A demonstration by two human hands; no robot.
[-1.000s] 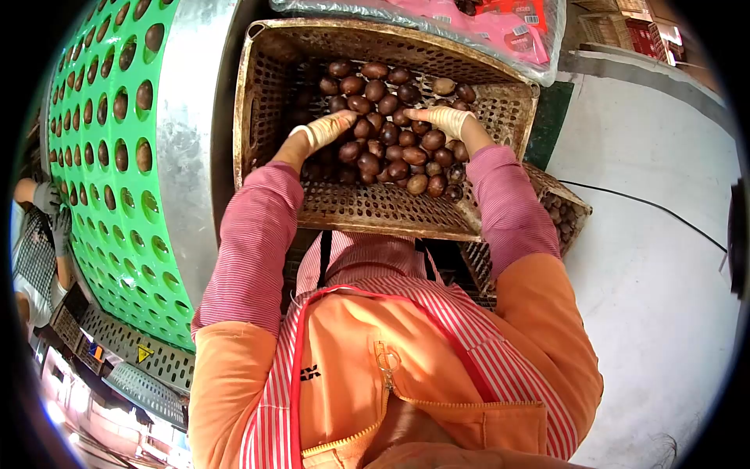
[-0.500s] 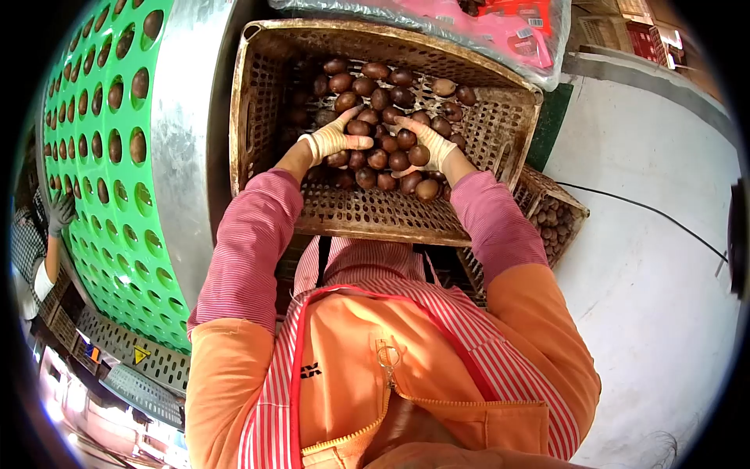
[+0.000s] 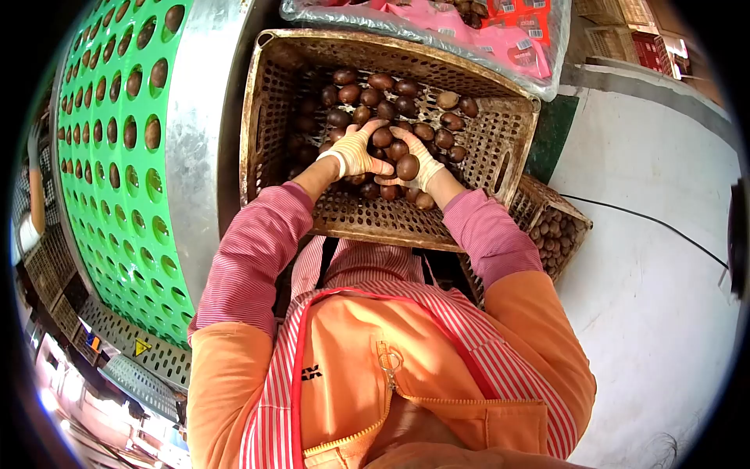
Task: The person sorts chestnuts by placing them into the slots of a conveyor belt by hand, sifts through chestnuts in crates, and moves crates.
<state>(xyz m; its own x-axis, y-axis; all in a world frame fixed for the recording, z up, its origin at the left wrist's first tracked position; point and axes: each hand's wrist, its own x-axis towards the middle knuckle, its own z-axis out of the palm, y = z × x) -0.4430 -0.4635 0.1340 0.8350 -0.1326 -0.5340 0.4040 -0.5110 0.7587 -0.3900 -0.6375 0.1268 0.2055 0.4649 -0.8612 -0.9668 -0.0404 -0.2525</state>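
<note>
A brown perforated crate (image 3: 359, 223) lies in front of me with many dark round fruits (image 3: 380, 81) in it. My left hand (image 3: 359, 152) and my right hand (image 3: 416, 162), both with pale wrappings, face each other inside the crate. Between them they cup several brown fruits (image 3: 407, 167), lifted above the others. The fingertips of both hands are partly hidden by the fruits. One lighter tan fruit (image 3: 448, 100) lies near the crate's back right.
At the left is a green panel (image 3: 141, 180) with holes holding fruits, beside a metal rim (image 3: 201, 109). Pink and red packets (image 3: 500, 39) lie behind the crate. Another crate (image 3: 574, 234) with fruits stands at the right. A co-worker's arm (image 3: 36, 195) shows at far left.
Both hands have moved closer together, gathering several fruits between them and raising them. The green panel's fruits have shifted, and the co-worker's gloved hand has gone from sight.
</note>
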